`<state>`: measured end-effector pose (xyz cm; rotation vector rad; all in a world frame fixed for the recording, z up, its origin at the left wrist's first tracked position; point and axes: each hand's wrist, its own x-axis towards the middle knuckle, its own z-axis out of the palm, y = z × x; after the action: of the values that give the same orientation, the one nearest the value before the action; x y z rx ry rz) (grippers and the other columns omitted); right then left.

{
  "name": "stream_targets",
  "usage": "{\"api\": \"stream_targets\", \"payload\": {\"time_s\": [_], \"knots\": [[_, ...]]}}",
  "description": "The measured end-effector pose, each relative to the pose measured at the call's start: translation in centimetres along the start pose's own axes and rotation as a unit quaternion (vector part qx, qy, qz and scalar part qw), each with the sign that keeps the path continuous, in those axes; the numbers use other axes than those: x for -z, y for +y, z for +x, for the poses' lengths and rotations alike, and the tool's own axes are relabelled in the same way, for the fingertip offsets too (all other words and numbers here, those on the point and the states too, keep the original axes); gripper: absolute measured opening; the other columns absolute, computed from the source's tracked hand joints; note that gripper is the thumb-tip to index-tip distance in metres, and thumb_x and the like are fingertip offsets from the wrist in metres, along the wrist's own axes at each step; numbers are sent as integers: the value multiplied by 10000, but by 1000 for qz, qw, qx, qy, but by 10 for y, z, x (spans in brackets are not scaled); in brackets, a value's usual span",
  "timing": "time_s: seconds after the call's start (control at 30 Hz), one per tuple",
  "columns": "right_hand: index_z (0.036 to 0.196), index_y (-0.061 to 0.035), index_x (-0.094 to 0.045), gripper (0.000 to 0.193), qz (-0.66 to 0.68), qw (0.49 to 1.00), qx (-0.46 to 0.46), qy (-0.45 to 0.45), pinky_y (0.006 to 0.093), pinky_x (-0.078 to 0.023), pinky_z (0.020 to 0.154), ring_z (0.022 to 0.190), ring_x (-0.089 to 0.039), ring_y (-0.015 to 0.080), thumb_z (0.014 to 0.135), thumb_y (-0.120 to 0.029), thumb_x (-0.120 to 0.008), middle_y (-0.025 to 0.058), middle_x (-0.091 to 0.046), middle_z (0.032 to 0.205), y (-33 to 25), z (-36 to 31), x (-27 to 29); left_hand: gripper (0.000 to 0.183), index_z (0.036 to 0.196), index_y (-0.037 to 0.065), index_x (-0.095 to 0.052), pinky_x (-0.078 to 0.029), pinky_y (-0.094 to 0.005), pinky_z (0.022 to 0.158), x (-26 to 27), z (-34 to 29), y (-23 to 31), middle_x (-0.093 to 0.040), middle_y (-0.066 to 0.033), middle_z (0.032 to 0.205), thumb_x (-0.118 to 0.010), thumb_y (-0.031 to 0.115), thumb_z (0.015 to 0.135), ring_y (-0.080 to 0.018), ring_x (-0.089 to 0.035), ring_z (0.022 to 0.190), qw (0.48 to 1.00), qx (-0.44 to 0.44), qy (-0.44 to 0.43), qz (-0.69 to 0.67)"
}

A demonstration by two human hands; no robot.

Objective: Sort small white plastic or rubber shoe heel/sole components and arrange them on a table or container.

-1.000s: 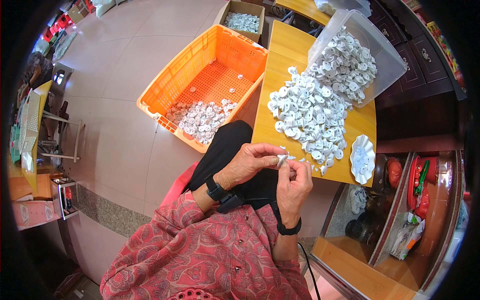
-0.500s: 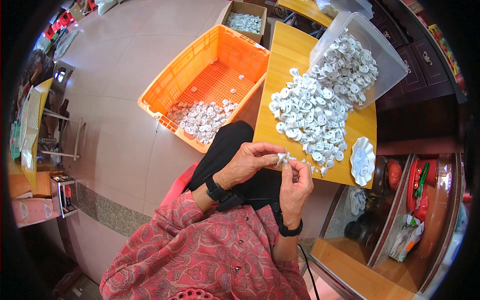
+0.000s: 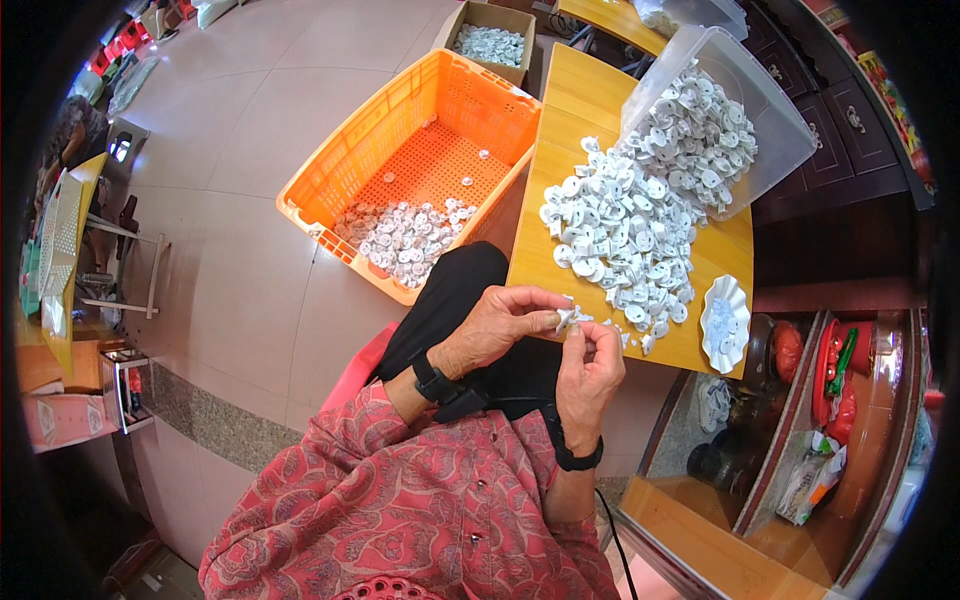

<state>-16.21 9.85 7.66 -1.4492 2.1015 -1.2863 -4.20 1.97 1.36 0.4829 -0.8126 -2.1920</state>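
Note:
My left hand (image 3: 492,325) pinches a small white plastic part (image 3: 565,319) between thumb and fingertips, just off the near edge of the yellow table (image 3: 560,110). My right hand (image 3: 590,375) is closed right beside it, thumb and forefinger pressed together at the part; whether they hold a tiny piece of their own is too small to make out. Beyond my hands a heap of white plastic parts (image 3: 625,235) spreads over the table, spilling from a clear plastic bin (image 3: 775,150) tipped on its side. A white scalloped dish (image 3: 738,350) with small translucent pieces stands at the table's right corner.
An orange crate (image 3: 330,180) on the floor to the left holds many similar white parts. Behind it is a cardboard box (image 3: 520,25) of parts. Open cabinet shelves (image 3: 770,480) stand at the right. A black cable (image 3: 622,545) hangs by my right side.
Almost nothing differs. Both hands stay at the same spot, with only a slight shift of the fingers around the white part.

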Motion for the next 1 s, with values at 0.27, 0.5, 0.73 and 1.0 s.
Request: {"api": "stream_targets", "payload": {"time_s": [0.27,0.5,0.73,1.0], "knots": [[929,0,-564,101,-24,999,40,-23,375,-485,625,706,-586,244,928,-79,-627,128,-584,845,3,0,-4,252,1186,-43,-661,-571,-304,885,-8,-4,16,-696,-110,1081,-639,46,951,-170,-679,990,998,19,10,66],[921,6,-562,109,4,1000,-15,-7,366,-486,628,688,-585,227,929,-83,-625,123,-587,836,7,0,-3,247,1185,-34,-666,-572,-279,844,-3,-2,3,-698,-101,1068,-639,49,954,-154,-676,955,1000,6,7,11],[922,10,-552,115,0,1000,5,-6,373,-477,634,697,-580,237,934,-84,-617,131,-579,829,4,-1,-6,251,1182,-38,-664,-575,-305,862,0,-1,-1,-698,-117,1074,-650,46,946,-172,-679,949,1000,0,4,-5],[943,17,-552,108,13,999,30,-2,339,-483,654,724,-591,209,958,-78,-600,116,-591,836,0,1,-7,242,1174,-30,-669,-576,-306,859,-4,-4,8,-698,-118,1070,-651,50,946,-173,-679,953,1000,-8,-1,-11]]}}
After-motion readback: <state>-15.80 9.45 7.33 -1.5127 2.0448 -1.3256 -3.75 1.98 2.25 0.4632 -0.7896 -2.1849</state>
